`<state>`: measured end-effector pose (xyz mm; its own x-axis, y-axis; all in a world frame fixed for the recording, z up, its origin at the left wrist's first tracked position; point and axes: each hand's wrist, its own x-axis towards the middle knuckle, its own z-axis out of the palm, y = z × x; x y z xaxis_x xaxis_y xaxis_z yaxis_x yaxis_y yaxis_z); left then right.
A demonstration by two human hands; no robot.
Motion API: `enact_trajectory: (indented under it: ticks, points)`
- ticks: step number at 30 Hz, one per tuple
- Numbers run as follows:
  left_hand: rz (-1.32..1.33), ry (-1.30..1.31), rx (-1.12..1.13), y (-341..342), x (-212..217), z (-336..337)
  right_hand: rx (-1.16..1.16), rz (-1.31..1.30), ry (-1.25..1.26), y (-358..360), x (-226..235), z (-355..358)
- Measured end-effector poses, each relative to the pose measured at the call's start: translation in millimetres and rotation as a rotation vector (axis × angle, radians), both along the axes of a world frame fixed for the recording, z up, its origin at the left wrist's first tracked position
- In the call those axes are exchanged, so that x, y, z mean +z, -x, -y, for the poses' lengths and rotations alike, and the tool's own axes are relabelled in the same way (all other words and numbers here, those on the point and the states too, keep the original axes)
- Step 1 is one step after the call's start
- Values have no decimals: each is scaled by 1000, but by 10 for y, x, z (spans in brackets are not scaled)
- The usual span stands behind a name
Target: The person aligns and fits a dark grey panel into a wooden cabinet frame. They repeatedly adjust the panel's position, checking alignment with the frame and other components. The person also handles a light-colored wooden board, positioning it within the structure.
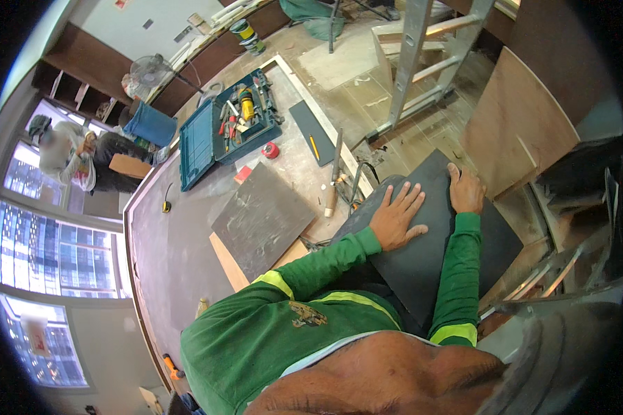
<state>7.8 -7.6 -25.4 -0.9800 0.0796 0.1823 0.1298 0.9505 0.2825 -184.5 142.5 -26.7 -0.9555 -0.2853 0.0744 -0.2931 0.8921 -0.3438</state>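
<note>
A dark grey sheet (412, 266), thin and stiff-looking, leans in front of my body, with a second dark panel (495, 242) showing along its right side. My left hand (398, 216) lies flat on the sheet's upper part, fingers spread and palm down. At the upper right edge my right hand (468, 191) is closed, its fingers bent over near the corner; part of its grip is hidden. Left of the hands, a dusty grey board (263, 218) rests on a light wood piece (226, 259) on the worktable (180, 263).
An open teal toolbox (201, 142) full of tools, a red tape roll (270, 150), a tape measure (167, 206) and a pencil (314, 146) lie on the table. A ladder (412, 69) and a curved plywood panel (519, 124) stand right. Another person (69, 155) sits far left.
</note>
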Motion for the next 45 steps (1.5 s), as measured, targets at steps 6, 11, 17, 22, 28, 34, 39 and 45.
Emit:
enact_trajectory:
  ticks: [6, 11, 17, 22, 28, 34, 39, 45]
  points:
    - [-17, 36, -21, 382, -25, 21, -28, -1, 15, 39, -22, -104]
    - [15, 81, 18, 419, -3, 240, 6, 4, 27, 13, 34, 60]
    - [48, 28, 86, 332, -64, 357, 20, 74, 15, -90, 98, 190]
    - [56, -18, 67, 395, -41, 282, 12, 45, 8, -39, 49, 89]
    - [68, -43, 59, 377, -66, 312, 33, 289, -60, -23, 496, -264]
    - [97, -83, 36, 412, -58, 301, -147, 250, -93, 119, 249, -1119]
    - [89, -158, 36, 459, -48, 315, -115, 159, -65, 231, -205, -1420]
    - [-6, 52, 164, 404, -72, 393, -120, 333, 38, 95, 298, -1011]
